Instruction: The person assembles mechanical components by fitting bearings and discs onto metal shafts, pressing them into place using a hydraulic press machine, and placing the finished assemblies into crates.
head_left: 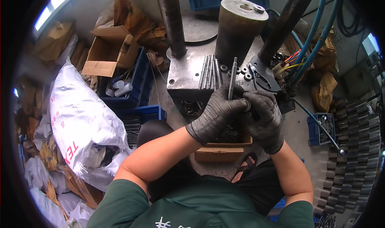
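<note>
My left hand (214,113), in a dark grey glove, is closed around a slim metal shaft (233,77) that stands nearly upright out of the fist. A small ring bearing (246,104) sits between my left thumb and the curled fingers of my right hand (265,117), gloved alike. The right fingertips are partly hidden behind it. Just beyond the hands, several similar shafts (206,71) lie side by side on the steel press table (182,77). Loose bearings (244,70) and a pair of pliers (261,82) lie to their right.
A thick metal cylinder (236,31) stands on the table between two steel columns (171,23). Below my hands is a cardboard box (218,154) of small parts. Left are a white sack (84,115) and blue crates (146,73); right, a small blue bin (315,131) and stacked metal pieces (353,147).
</note>
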Tool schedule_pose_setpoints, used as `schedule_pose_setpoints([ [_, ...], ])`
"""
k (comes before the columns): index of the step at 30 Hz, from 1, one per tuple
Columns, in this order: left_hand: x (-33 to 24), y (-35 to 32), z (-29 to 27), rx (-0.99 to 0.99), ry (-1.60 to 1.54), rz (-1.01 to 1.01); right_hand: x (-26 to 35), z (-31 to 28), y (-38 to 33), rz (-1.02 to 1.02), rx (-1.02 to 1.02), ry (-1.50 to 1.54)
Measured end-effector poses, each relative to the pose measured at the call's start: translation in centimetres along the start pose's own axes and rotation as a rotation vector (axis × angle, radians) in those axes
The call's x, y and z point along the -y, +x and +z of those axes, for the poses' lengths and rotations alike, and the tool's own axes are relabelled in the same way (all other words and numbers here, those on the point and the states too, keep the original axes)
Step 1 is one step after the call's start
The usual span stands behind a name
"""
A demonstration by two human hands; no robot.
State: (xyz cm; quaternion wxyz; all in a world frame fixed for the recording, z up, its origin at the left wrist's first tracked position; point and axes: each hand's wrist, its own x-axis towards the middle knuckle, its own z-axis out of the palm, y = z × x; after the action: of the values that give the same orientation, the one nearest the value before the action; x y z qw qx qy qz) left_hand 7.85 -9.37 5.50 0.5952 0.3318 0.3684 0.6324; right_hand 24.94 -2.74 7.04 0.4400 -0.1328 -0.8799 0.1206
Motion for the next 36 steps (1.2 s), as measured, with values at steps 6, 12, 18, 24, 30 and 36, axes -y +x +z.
schedule_pose_setpoints([
  [6,0.3,0.1,0.0,-0.026,0.045,0.041,0.4,0.0,0.0,-0.012,0.013,0.062],
  [12,0.3,0.1,-0.2,-0.026,0.01,0.036,0.7,0.0,0.6,0.02,-0.012,0.016],
  [18,-0.6,-0.5,0.6,0.013,0.025,0.096,0.9,-0.8,0.5,0.051,-0.007,0.023],
  [24,-0.9,-0.5,0.6,0.04,0.03,0.106,0.2,-0.9,1.0,-0.075,-0.02,-0.016],
  [30,-0.9,-0.7,0.7,0.036,0.122,0.092,0.0,-1.0,1.0,-0.142,-0.037,-0.027],
  [36,0.9,-0.7,0.3,-0.057,0.211,0.064,-0.5,-0.6,0.2,0.539,-0.238,0.607],
])
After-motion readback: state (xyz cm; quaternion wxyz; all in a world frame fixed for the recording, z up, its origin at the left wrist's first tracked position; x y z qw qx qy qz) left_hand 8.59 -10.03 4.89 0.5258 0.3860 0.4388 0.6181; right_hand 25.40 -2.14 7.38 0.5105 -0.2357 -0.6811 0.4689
